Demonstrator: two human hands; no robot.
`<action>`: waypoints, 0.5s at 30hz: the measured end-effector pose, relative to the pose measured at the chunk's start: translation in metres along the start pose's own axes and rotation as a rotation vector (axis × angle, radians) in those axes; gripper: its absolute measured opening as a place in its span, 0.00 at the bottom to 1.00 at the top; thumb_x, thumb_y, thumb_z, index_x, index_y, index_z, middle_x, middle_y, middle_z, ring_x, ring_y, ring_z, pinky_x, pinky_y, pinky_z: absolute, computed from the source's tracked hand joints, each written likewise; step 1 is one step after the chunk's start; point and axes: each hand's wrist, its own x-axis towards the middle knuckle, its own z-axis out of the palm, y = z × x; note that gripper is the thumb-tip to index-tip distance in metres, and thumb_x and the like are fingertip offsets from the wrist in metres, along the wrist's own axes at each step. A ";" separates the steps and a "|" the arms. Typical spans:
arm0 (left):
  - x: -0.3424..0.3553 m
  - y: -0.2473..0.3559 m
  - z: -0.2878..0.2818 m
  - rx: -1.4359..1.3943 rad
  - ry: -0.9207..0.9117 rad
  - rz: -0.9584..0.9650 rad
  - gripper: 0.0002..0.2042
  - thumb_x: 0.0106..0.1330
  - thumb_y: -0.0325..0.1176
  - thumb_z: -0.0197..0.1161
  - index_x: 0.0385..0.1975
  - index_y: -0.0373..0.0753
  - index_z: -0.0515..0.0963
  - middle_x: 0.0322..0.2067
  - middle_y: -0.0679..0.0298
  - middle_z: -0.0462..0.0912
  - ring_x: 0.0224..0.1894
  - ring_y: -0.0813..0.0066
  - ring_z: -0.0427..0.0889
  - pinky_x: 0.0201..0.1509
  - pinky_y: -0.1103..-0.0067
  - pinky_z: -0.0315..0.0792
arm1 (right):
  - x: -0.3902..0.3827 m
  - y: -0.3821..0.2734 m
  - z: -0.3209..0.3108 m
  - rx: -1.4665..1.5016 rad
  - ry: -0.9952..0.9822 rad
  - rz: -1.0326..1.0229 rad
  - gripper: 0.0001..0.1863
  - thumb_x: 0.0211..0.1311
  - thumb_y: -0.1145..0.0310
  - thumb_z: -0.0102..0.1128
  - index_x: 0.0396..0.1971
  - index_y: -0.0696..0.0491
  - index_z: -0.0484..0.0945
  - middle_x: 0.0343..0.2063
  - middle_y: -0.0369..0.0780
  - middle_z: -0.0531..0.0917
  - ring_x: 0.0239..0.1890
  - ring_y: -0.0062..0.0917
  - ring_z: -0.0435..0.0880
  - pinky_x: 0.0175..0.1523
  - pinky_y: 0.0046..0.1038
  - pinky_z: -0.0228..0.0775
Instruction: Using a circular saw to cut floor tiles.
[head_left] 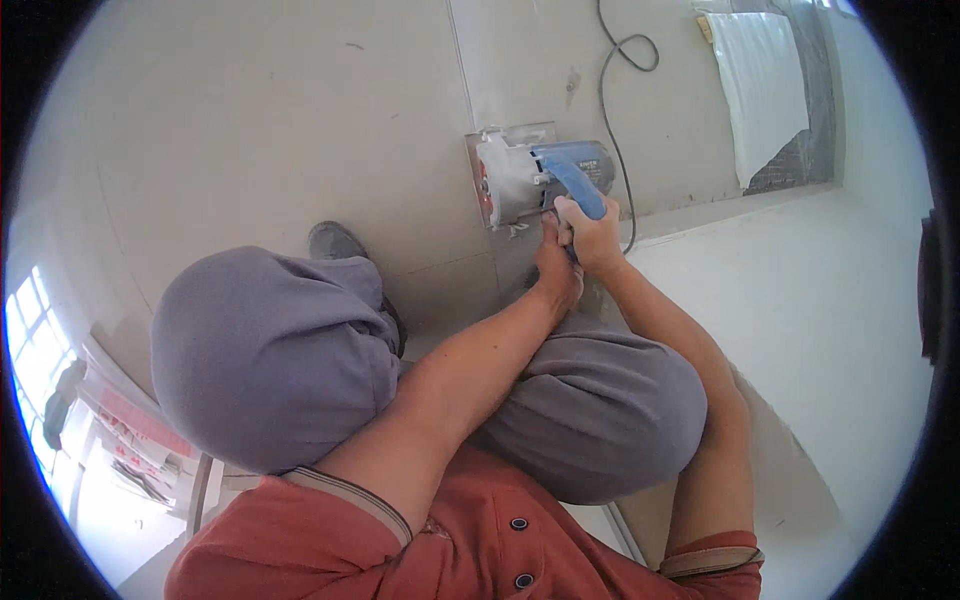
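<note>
A blue-and-grey circular saw (pixel 518 180) with a dusty metal housing and a flat base plate rests on the large beige floor tiles (pixel 300 120). Wrapped around its blue handle is my right hand (pixel 597 238). My left hand (pixel 562 268) is closed at the near side of the saw, just below and left of the right hand, its thumb reaching up to a dark part of the tool. Some of its fingers are hidden. The saw's blade cannot be seen from here.
A dark power cord (pixel 604 95) loops away from the saw. To the far right, a white sheet (pixel 765 90) lies over a dark mat (pixel 800 165), beside a white wall (pixel 790 270). My grey-trousered knees flank my arms. Papers (pixel 140 425) lie at the left near a bright window (pixel 35 330).
</note>
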 end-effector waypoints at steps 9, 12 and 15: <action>-0.012 0.001 0.015 -0.056 0.023 0.013 0.18 0.71 0.57 0.47 0.38 0.49 0.72 0.36 0.72 0.76 0.40 0.77 0.76 0.45 0.74 0.71 | -0.002 0.003 -0.004 0.010 0.026 0.001 0.10 0.57 0.70 0.61 0.18 0.56 0.75 0.13 0.32 0.74 0.14 0.15 0.70 0.21 0.21 0.60; -0.007 0.000 0.007 -0.048 0.051 0.009 0.19 0.71 0.57 0.47 0.38 0.48 0.72 0.36 0.71 0.76 0.40 0.77 0.77 0.44 0.74 0.71 | 0.000 0.004 -0.003 0.024 0.007 -0.004 0.10 0.57 0.70 0.61 0.19 0.56 0.76 0.13 0.32 0.74 0.14 0.15 0.70 0.21 0.21 0.61; -0.005 -0.001 0.007 -0.047 0.055 -0.019 0.19 0.71 0.57 0.47 0.39 0.47 0.72 0.36 0.71 0.76 0.39 0.76 0.77 0.43 0.74 0.72 | -0.003 0.001 -0.003 0.013 0.027 -0.009 0.10 0.57 0.70 0.61 0.19 0.56 0.76 0.13 0.32 0.75 0.14 0.15 0.70 0.21 0.21 0.61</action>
